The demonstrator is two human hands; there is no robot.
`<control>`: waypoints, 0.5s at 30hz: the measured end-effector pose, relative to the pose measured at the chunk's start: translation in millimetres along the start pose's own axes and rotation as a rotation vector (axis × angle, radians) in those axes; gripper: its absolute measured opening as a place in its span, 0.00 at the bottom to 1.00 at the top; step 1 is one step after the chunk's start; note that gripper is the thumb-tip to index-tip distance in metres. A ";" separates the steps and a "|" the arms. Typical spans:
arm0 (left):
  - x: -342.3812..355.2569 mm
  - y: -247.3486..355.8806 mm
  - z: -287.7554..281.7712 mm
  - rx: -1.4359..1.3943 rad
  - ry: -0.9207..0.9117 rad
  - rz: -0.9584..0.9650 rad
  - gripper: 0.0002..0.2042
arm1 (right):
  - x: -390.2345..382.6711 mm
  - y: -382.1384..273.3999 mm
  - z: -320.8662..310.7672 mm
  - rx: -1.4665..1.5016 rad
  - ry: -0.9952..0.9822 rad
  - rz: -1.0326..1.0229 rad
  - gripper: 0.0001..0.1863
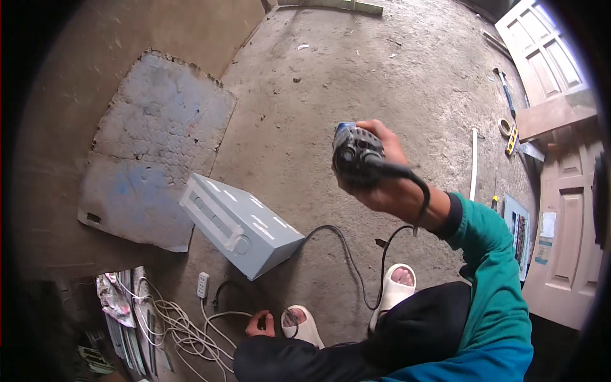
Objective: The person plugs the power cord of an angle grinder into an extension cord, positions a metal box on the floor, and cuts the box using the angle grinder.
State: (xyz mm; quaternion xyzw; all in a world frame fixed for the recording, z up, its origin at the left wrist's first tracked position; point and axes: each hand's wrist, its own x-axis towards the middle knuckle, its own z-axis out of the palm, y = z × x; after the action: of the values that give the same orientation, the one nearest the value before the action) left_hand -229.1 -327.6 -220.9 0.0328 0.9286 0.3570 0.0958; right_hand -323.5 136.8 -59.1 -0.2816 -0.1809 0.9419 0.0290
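Observation:
My right hand is wrapped round a dark power tool with a blue part at its top, held up in the middle of the view; a thick black cord runs down from it. My left hand is low at the bottom, beside my left sandalled foot, with its fingers curled; what they hold, if anything, I cannot make out. A black plug lies near a small white power strip. A grey metal box with pale tape strips sits on the floor to the left of the tool.
A worn board lies by the left wall. Coiled white cable and metal strips are at lower left. A white strip, tape roll, yellow level, electrical panel and wooden doors line the right.

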 end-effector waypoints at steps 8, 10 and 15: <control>-8.7 29.0 -10.6 0.036 0.010 -0.127 0.10 | -8.6 2.4 3.0 0.014 0.056 -0.014 0.16; -8.7 18.2 -8.3 0.034 0.013 -0.148 0.10 | -11.5 4.0 7.8 -0.026 0.052 -0.044 0.16; -9.3 13.0 -7.6 0.000 -0.001 -0.227 0.11 | -16.0 6.6 11.8 0.031 0.045 0.016 0.16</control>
State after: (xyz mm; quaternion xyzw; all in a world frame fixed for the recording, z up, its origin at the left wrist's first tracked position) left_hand -221.6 -324.2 -205.3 -0.0723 0.9263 0.3439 0.1359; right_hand -316.1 124.3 -44.0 -0.3035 -0.1635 0.9382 0.0296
